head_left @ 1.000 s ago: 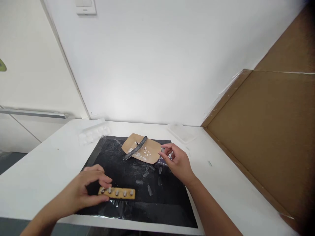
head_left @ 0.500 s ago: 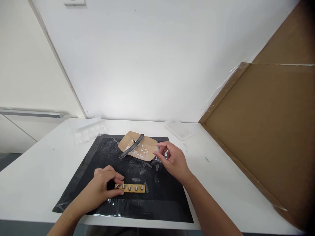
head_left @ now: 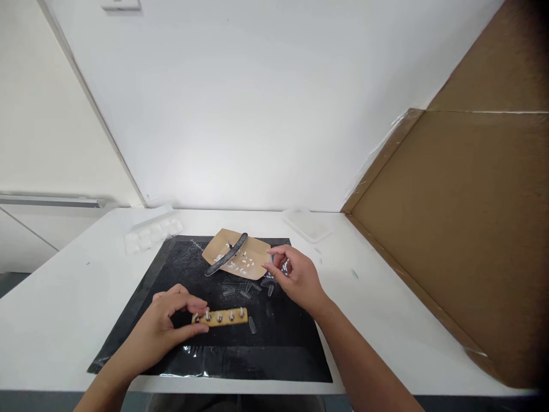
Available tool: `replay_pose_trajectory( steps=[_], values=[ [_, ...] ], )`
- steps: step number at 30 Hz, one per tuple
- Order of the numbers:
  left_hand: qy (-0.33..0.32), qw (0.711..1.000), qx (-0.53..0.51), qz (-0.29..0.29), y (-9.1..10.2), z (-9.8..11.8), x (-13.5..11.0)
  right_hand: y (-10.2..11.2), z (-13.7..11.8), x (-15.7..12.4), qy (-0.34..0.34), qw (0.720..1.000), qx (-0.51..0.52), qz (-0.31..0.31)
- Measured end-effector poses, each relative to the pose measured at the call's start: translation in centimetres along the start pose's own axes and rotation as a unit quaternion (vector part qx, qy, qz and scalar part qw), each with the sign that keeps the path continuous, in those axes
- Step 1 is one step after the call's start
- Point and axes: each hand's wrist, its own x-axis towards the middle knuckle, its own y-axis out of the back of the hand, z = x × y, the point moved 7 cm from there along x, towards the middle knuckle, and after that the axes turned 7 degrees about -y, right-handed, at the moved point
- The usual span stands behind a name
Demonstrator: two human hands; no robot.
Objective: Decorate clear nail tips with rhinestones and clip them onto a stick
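My left hand [head_left: 174, 320] pinches the left end of a yellow strip [head_left: 225, 322] between thumb and fingers. Several small metal pegs with pale tops stand in a row on that strip, which slants slightly up to the right. By the right rim of a brown paper tray [head_left: 261, 252] is my right hand [head_left: 298, 277], thumb and forefinger curled toward each other; a small clear thing may be between them, too faint to name. A dark curved nail file [head_left: 227, 256] lies across the tray among small white pieces. Clear false nail tips [head_left: 252, 325] lie in front.
A black mat [head_left: 171, 269] covers the middle of the white table [head_left: 377, 320]. Behind stand a clear compartment box [head_left: 152, 232] at left and a shallow clear lid or tray [head_left: 306, 223] at right. Brown cardboard [head_left: 450, 240] borders the right side.
My left hand has moved the yellow strip away from me and tilted its right end up. One clear nail tip beside it now lies farther back. My right hand stays by the tray.
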Motion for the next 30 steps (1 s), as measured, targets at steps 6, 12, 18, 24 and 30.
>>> replay_pose_trajectory(
  steps=[6, 12, 18, 24, 30],
  values=[
    [-0.023, 0.996, -0.027, -0.080, -4.0, 3.5, -0.5, 0.0, -0.1, -0.1, 0.001, 1.000, 0.003, -0.004],
    [0.030, 0.996, 0.009, -0.079, -5.8, 3.3, 1.1, 0.0, 0.0, -0.1, 0.009, 1.000, 0.006, -0.005],
    [0.044, 0.996, 0.056, -0.046, -4.2, 2.2, 3.3, 0.1, -0.2, -0.1, 0.009, 1.000, 0.004, -0.002],
    [0.035, 0.997, 0.060, -0.031, -3.8, 2.4, 3.5, 0.2, -0.2, -0.1, 0.008, 1.000, 0.004, 0.003],
    [0.034, 0.998, 0.027, -0.049, -4.8, 2.9, 2.4, 0.0, -0.4, -0.2, 0.010, 1.000, 0.003, -0.009]
  ],
)
